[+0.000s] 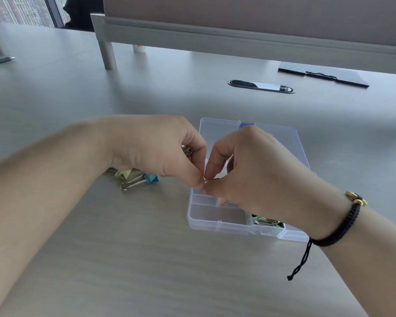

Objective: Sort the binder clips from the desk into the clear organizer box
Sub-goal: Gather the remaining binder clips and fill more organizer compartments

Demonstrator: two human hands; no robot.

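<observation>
From the head camera, the clear organizer box [217,221] sits just right of centre on the pale grey worktop [124,259], a shallow see-through tray split by thin walls into small compartments, its long axis running from the lower frame up toward the upper centre, with its open lid [281,136] lying flat beyond it. In the compartment at the box's lower right lies a green binder clip [269,221] with silver wire handles, partly hidden by the right wrist. Two more clips lie on the worktop left of the box, just below the left hand: a pale yellow-green binder clip [123,173], mostly covered, and a teal binder clip [150,178] whose wire handles point down and to the left, its long axis slanting that way. The left hand [156,149] and right hand [245,170] meet over the box's left edge at mid-frame. The left hand's grip is curled tight, silver wire loops [186,150] showing between its fingers, and its thumb tip pinches a thin wire end [205,178] together with the right hand's curled thumb and forefinger; the body of that clip is hidden, so its colour cannot be told. A black braided bracelet [343,227] with gold beads circles the right wrist. Far off, a pen [0,60] lies at upper left and a black clipboard [325,76] at upper right.
</observation>
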